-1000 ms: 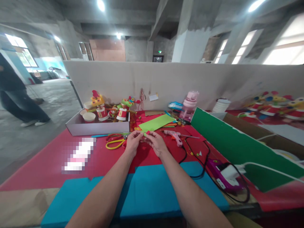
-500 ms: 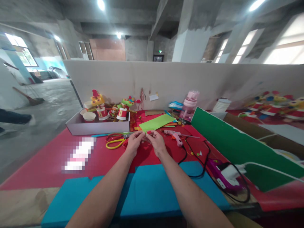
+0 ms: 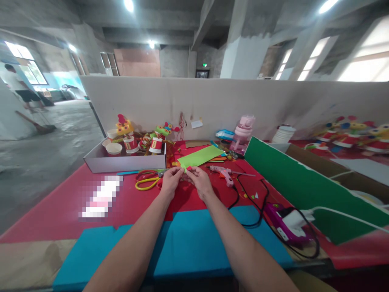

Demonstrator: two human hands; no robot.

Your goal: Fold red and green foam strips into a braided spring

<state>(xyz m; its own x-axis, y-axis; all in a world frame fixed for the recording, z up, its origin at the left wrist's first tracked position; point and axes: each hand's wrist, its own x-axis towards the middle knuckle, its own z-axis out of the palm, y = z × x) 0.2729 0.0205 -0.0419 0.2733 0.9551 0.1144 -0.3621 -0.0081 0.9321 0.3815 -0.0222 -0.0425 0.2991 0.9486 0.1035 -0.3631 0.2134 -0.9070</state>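
Note:
My left hand (image 3: pixel 170 183) and my right hand (image 3: pixel 199 182) meet over the red table covering, fingertips pinched close together. A small green paper piece (image 3: pixel 184 166) shows at the left fingertips, and a small red paper piece (image 3: pixel 189 168) at the right ones. How the two pieces join is too small to tell. Just beyond lies a light green paper sheet (image 3: pixel 202 155). Yellow-handled scissors (image 3: pixel 146 184) rest left of my left hand, beside a red-handled tool (image 3: pixel 146 174). To the right of my right hand lies a pink glue gun (image 3: pixel 223 174).
A white box (image 3: pixel 127 163) at back left holds paper cups and decorated figures. Blue sheets (image 3: pixel 194 239) cover the near edge. At right are a green panel (image 3: pixel 304 190), a purple power strip (image 3: pixel 285 229) and loose black cords. A person (image 3: pixel 18 85) stands far left.
The green and red pieces have shifted slightly at my fingertips, and more of the red shows. A leg at the left edge is gone; a person now appears farther back there.

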